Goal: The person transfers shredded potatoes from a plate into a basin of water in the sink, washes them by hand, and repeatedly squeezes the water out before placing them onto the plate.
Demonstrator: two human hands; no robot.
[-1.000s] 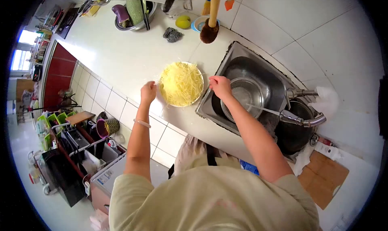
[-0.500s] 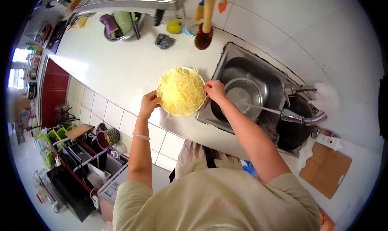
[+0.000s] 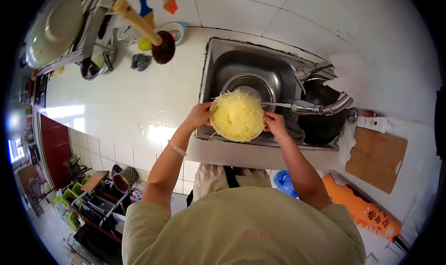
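A round white bowl [image 3: 226, 135] heaped with pale yellow shredded potato [image 3: 238, 114] is held level over the near edge of the sink [image 3: 206, 74]. My left hand [image 3: 200, 115] grips its left rim, thumb and fingers closed on it. On the opposite side, my right hand [image 3: 276, 124] pinches the right rim. Behind the bowl, a round metal basin [image 3: 269, 89] sits in the left sink compartment, partly hidden by the heap. Water streams from the faucet [image 3: 306, 108] toward that basin.
A dark wok-like pan [image 3: 320, 126] occupies the right sink compartment. A wooden-handled brush [image 3: 163, 48] hangs over the counter [image 3: 125, 98], near a steel scourer [image 3: 141, 61] and a small bowl [image 3: 180, 28]. Cardboard [image 3: 377, 158] lies at the right. A dish rack [image 3: 74, 56] stands upper left.
Both hands have carried the bowl of shredded potato rightward, from above the counter to the sink's near edge. The view has shifted right, and the bowl now covers part of the metal basin.
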